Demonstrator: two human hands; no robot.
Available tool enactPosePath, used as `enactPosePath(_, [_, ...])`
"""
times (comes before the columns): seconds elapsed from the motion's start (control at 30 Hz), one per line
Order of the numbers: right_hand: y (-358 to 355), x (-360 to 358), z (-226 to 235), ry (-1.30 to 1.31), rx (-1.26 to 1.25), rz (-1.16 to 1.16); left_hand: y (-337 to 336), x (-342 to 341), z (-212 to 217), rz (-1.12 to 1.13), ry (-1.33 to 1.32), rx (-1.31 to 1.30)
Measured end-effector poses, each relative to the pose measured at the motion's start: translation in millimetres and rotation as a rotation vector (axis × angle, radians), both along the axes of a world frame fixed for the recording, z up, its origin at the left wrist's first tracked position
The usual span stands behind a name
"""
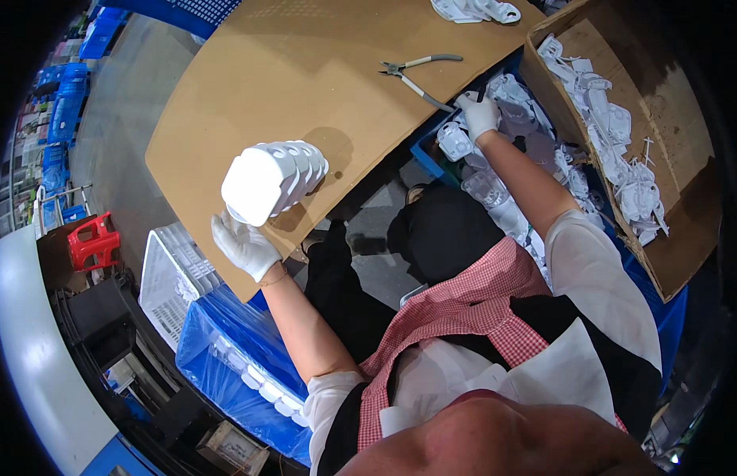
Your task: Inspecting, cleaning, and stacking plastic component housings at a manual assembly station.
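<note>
A stack of white plastic covers (261,186), nested one against another and lying on its side, rests near the table's left front edge. Beside its lower end is my left hand (248,244) in a white glove. Its fingers are stretched out along the bottom of the stack, not wrapped round it. My gloved right hand (481,117) reaches over the blue bin (432,161) on the right, among loose white plastic parts (511,99). A dark gap shows between its fingers, and I make out nothing held in them. The fingertips are partly hidden.
Cutting pliers (416,70) lie spread on the brown tabletop (217,103). More white parts (471,9) sit at its far edge. A cardboard box (662,119) of white parts stands at the right. At the left are a white crate (166,270), a blue-lined bin (205,333) and a red stool (94,242).
</note>
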State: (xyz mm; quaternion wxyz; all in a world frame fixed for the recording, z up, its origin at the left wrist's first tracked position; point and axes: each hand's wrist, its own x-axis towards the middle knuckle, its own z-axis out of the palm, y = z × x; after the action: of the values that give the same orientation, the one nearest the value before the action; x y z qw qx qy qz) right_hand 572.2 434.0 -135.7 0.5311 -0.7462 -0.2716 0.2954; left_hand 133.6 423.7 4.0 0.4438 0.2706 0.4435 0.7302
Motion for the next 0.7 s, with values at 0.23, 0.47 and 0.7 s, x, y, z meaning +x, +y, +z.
enactPosePath(0.23, [-6.1,3.9,-26.6,0.201,0.062,0.065,2.6,2.8,1.4,-0.052,0.006,-0.028])
enactPosePath(0.47, [-64.5,18.9,-5.6,-0.028,-0.123,-0.023,-1.2,3.4,2.9,-0.037,0.046,-0.035])
enactPosePath(0.7, [-97.2,68.1,-93.8,-0.618,-0.700,0.207,3.1,8.9,0.1,-0.013,0.028,-0.010])
